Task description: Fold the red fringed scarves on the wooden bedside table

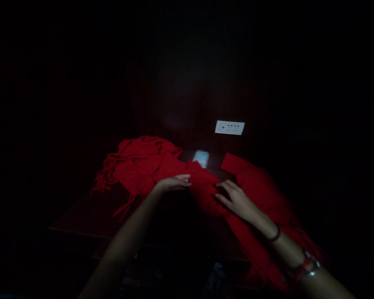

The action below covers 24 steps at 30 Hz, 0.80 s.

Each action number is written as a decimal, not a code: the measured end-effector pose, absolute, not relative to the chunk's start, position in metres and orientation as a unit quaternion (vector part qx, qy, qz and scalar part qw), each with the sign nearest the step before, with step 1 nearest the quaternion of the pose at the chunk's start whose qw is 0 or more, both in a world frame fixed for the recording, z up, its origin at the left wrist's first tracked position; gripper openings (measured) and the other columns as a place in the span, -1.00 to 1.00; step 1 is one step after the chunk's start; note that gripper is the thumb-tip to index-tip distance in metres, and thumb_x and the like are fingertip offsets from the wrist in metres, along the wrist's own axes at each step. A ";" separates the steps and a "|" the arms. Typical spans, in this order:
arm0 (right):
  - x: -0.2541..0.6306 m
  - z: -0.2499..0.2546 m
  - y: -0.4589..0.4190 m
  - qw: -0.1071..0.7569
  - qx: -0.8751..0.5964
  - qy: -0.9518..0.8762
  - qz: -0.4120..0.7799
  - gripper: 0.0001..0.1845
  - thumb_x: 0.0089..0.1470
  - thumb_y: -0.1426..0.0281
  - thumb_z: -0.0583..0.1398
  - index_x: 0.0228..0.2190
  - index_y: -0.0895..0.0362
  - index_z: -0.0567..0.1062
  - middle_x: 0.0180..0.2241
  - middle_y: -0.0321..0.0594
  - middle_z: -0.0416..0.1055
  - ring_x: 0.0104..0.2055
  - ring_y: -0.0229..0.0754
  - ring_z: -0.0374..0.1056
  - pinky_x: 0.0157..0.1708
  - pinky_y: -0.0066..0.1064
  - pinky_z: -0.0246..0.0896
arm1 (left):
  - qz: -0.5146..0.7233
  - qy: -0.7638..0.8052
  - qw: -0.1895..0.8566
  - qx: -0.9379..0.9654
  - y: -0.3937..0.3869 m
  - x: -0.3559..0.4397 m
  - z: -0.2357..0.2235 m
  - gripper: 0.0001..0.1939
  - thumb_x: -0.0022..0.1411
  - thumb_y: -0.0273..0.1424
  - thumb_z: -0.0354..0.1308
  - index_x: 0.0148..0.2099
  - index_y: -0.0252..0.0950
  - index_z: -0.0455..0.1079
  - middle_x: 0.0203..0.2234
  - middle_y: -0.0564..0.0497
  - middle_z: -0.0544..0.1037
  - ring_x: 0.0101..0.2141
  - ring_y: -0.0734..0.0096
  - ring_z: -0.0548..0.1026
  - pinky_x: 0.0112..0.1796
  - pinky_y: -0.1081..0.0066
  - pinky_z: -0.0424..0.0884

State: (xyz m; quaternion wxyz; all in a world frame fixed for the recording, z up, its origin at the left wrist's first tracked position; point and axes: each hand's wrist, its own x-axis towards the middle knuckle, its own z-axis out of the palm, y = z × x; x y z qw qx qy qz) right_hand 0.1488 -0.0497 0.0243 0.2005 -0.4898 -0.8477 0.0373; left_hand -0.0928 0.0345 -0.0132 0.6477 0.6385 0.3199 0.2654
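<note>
A red fringed scarf (202, 195) stretches across a dark table, bunched in a heap on the left and draped over the front edge on the right. My left hand (176, 182), with a ring on one finger, has the scarf's near edge between thumb and fingers. Over the scarf's middle part is my right hand (237, 201), its thumb and fingers apart and the fingertips at the cloth. Bands circle my right wrist. Dim light hides the finer folds.
The dark table (84, 214) has its front edge low on the left. A white blurred-out item (201, 158) lies behind the scarf. On the wall is a white socket plate (230, 127). Darkness covers the surroundings.
</note>
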 end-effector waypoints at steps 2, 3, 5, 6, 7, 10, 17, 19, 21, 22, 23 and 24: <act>0.143 0.026 -0.072 0.146 -0.502 -0.850 0.070 -0.63 0.01 0.26 0.02 -0.15 0.16 0.30 -0.22 -0.09 0.34 -0.22 -0.16 0.29 -0.25 -0.39 0.17 | 0.241 0.279 0.694 0.618 0.032 -0.094 -0.011 -0.57 -0.11 -0.45 0.20 -0.12 -0.30 0.26 -0.20 -0.06 0.40 -0.18 0.40 0.36 -0.19 0.43 0.25; 0.140 0.024 -0.081 0.114 -0.519 -0.844 0.071 -0.63 0.00 0.29 0.03 -0.13 0.16 0.28 -0.23 -0.09 0.35 -0.26 -0.16 0.30 -0.31 -0.41 0.18 | 0.231 0.264 0.712 0.608 0.031 -0.094 -0.011 -0.54 -0.13 -0.48 0.21 -0.11 -0.31 0.24 -0.18 -0.07 0.39 -0.16 0.39 0.35 -0.18 0.42 0.24; 0.136 0.016 -0.093 0.071 -0.542 -0.837 0.039 -0.61 -0.01 0.41 0.02 -0.09 0.15 0.27 -0.24 -0.08 0.36 -0.28 -0.16 0.31 -0.34 -0.42 0.17 | 0.215 0.266 0.713 0.612 0.030 -0.096 -0.011 -0.53 -0.16 -0.50 0.21 -0.12 -0.30 0.22 -0.21 -0.04 0.40 -0.19 0.41 0.36 -0.22 0.44 0.25; 0.136 0.011 -0.096 0.065 -0.541 -0.839 0.016 -0.62 -0.02 0.47 0.00 -0.10 0.14 0.28 -0.24 -0.08 0.36 -0.27 -0.17 0.31 -0.32 -0.42 0.15 | 0.205 0.279 0.701 0.624 0.031 -0.097 -0.011 -0.57 -0.15 -0.49 0.21 -0.15 -0.30 0.22 -0.26 -0.01 0.41 -0.24 0.45 0.37 -0.27 0.47 0.26; 0.137 0.007 -0.098 0.069 -0.532 -0.844 -0.007 -0.63 -0.02 0.51 -0.02 -0.13 0.13 0.32 -0.24 -0.10 0.36 -0.25 -0.19 0.30 -0.29 -0.43 0.14 | 0.196 0.297 0.679 0.642 0.032 -0.097 -0.011 -0.63 -0.13 -0.46 0.20 -0.21 -0.30 0.22 -0.35 0.04 0.41 -0.32 0.50 0.38 -0.35 0.51 0.26; 0.146 0.000 -0.098 0.112 -0.498 -0.857 -0.068 -0.67 -0.01 0.54 -0.05 -0.25 0.13 0.41 -0.32 -0.13 0.37 -0.27 -0.19 0.27 -0.27 -0.40 0.11 | 0.205 0.335 0.576 0.717 0.037 -0.097 -0.010 -0.79 -0.03 -0.34 0.12 -0.39 -0.31 0.17 -0.62 0.18 0.28 -0.58 0.62 0.26 -0.56 0.59 0.14; 0.153 -0.003 -0.109 0.158 -0.430 -0.883 -0.102 -0.74 0.04 0.46 -0.03 -0.38 0.14 0.45 -0.42 -0.13 0.32 -0.34 -0.18 0.18 -0.33 -0.35 0.09 | 0.221 0.385 0.315 0.839 0.050 -0.109 -0.014 -0.78 0.05 -0.27 0.01 -0.50 -0.32 0.17 -0.68 0.18 0.17 -0.61 0.61 0.12 -0.57 0.56 0.04; 0.151 -0.005 -0.113 0.143 -0.425 -0.891 -0.069 -0.79 0.02 0.42 0.02 -0.37 0.14 0.45 -0.33 -0.11 0.30 -0.27 -0.16 0.18 -0.28 -0.33 0.10 | 0.208 0.397 0.322 0.834 0.052 -0.109 -0.017 -0.77 0.08 -0.26 -0.03 -0.49 -0.32 0.19 -0.69 0.17 0.19 -0.63 0.60 0.14 -0.58 0.56 0.05; 0.152 -0.002 -0.112 0.147 -0.424 -0.893 -0.029 -0.79 0.01 0.33 0.06 -0.34 0.11 0.44 -0.21 -0.10 0.27 -0.15 -0.13 0.16 -0.20 -0.29 0.10 | 0.243 0.403 0.359 0.806 0.051 -0.103 -0.018 -0.74 0.13 -0.23 -0.12 -0.46 -0.32 0.18 -0.68 0.15 0.23 -0.63 0.60 0.19 -0.58 0.56 0.09; 0.152 0.002 -0.108 0.157 -0.428 -0.890 -0.012 -0.76 0.01 0.28 0.05 -0.32 0.09 0.44 -0.16 -0.10 0.24 -0.10 -0.13 0.14 -0.15 -0.28 0.09 | 0.275 0.407 0.376 0.786 0.049 -0.097 -0.019 -0.72 0.15 -0.22 -0.16 -0.43 -0.32 0.17 -0.66 0.14 0.25 -0.62 0.60 0.22 -0.56 0.56 0.12; 0.153 0.006 -0.102 0.172 -0.437 -0.883 0.001 -0.73 0.03 0.25 0.02 -0.29 0.08 0.43 -0.12 -0.11 0.22 -0.07 -0.13 0.13 -0.11 -0.27 0.07 | 0.305 0.409 0.391 0.766 0.046 -0.090 -0.019 -0.72 0.16 -0.21 -0.18 -0.40 -0.32 0.16 -0.63 0.13 0.27 -0.61 0.59 0.25 -0.55 0.56 0.15; 0.153 0.010 -0.095 0.188 -0.453 -0.871 0.008 -0.68 0.05 0.23 -0.02 -0.26 0.07 0.42 -0.09 -0.11 0.20 -0.04 -0.14 0.11 -0.07 -0.26 0.04 | 0.327 0.410 0.403 0.750 0.043 -0.083 -0.019 -0.73 0.15 -0.20 -0.17 -0.35 -0.31 0.16 -0.62 0.13 0.28 -0.59 0.59 0.26 -0.53 0.56 0.16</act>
